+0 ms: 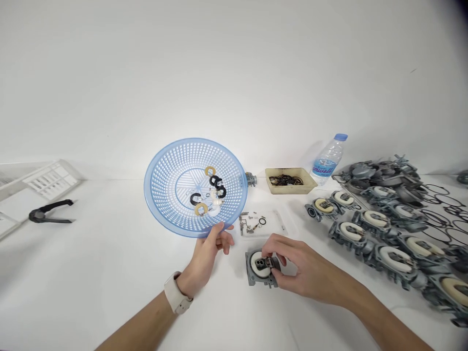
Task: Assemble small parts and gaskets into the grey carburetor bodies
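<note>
My left hand is closed on the near rim of a blue plastic basket, thumb on top. Inside the basket lie several carburetor floats, among them a black float and a yellow float, plus small white parts. My right hand grips the right side of a metal carburetor on the table, thumb and fingers at its hinge end. A white C-shaped float sits in the carburetor's upturned body. Fingertips partly hide the carburetor's right edge.
A clear tray holds small screws, jets and an O-ring. Behind it are a beige tray of dark rings and a water bottle. Several carburetors crowd the right side. Pliers and a white compartment tray lie left.
</note>
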Demonstrator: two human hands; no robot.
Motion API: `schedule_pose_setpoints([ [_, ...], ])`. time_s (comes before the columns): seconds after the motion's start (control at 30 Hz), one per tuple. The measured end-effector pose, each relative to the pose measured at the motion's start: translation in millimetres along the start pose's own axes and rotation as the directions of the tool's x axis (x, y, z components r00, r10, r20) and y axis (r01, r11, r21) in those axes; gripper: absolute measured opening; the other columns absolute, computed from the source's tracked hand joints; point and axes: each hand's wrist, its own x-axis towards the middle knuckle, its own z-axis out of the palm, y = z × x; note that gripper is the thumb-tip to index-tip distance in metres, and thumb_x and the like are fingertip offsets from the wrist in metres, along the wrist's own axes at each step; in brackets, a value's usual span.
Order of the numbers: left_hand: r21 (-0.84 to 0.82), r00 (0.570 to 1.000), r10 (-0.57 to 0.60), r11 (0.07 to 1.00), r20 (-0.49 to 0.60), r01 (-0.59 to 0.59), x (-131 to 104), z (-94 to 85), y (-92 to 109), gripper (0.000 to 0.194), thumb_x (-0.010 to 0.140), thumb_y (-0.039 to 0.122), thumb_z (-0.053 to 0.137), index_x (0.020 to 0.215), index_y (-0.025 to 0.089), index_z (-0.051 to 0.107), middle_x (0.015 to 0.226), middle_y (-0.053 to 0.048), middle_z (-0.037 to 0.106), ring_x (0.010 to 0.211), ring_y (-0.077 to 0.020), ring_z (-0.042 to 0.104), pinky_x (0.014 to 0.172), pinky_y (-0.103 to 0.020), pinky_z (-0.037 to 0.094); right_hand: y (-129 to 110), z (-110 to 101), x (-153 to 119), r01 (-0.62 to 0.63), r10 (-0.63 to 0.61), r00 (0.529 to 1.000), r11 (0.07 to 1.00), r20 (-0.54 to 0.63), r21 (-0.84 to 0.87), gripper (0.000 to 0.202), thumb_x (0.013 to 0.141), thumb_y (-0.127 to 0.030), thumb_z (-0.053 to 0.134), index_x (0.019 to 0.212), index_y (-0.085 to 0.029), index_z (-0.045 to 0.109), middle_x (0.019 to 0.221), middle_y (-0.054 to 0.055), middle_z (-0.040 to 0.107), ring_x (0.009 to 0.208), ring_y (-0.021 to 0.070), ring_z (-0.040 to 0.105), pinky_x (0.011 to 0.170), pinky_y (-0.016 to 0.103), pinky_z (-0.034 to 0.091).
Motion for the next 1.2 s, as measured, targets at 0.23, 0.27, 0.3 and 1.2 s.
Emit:
schedule_pose_setpoints([
  [0.23, 0.023, 0.997, 0.066, 0.997, 0.028, -0.067, -3.5, -1.0, 2.3, 0.032, 0.096, 0.046, 0.061, 0.095, 0.015, 0.069, 0.07, -0.002, 0.066, 0.057, -0.0129, 0.052, 0.061, -0.028, 0.043, -1.6, -0.9, -0.6, -0.005, 0.005, 1.0, 1.0, 0.012, -0.001, 0.027, 0.085, -0.008, 0.056, 0.103, -0.028, 0.06, 0.098, -0.002, 0.062, 0.078, 0.0149, 0.057, 0.07, 0.027, 0.045],
  [0.27, 0.022, 0.997, 0.066, 0.998, 0.03, -0.067, -4.0, -0.7, 2.9, 0.032, 0.097, 0.045, 0.06, 0.095, 0.014, 0.069, 0.069, -0.002, 0.066, 0.056, -0.0127, 0.052, 0.061, -0.028, 0.043, -2.0, -1.1, -0.7, -0.004, 0.004, 1.0, 1.0, 0.013, 0.001, 0.027, 0.085, -0.008, 0.056, 0.103, -0.028, 0.06, 0.098, -0.002, 0.062, 0.078, 0.0147, 0.057, 0.07, 0.027, 0.045],
  [0.3, 0.018, 0.998, 0.061, 0.998, 0.031, -0.062, -4.5, -0.4, 3.5, 0.032, 0.097, 0.045, 0.059, 0.095, 0.014, 0.069, 0.068, -0.001, 0.065, 0.056, -0.0125, 0.051, 0.061, -0.028, 0.042, -2.3, -1.2, -0.6, -0.004, 0.004, 1.0, 1.0, 0.012, 0.005, 0.027, 0.085, -0.008, 0.056, 0.103, -0.028, 0.06, 0.098, -0.003, 0.062, 0.078, 0.0146, 0.057, 0.071, 0.027, 0.045],
  [1.2, -0.159, 0.913, 0.167, 0.958, -0.373, -0.24, 28.2, -44.7, 58.3, 0.022, 0.076, 0.032, 0.072, 0.086, 0.013, 0.069, 0.06, 0.004, 0.056, 0.047, -0.0068, 0.04, 0.046, -0.02, 0.037, 2.5, 2.8, -2.7, -0.002, 0.002, 1.0, 1.0, 0.015, -0.02, 0.027, 0.087, -0.009, 0.054, 0.105, -0.029, 0.06, 0.102, -0.002, 0.063, 0.076, 0.0148, 0.057, 0.074, 0.029, 0.047],
])
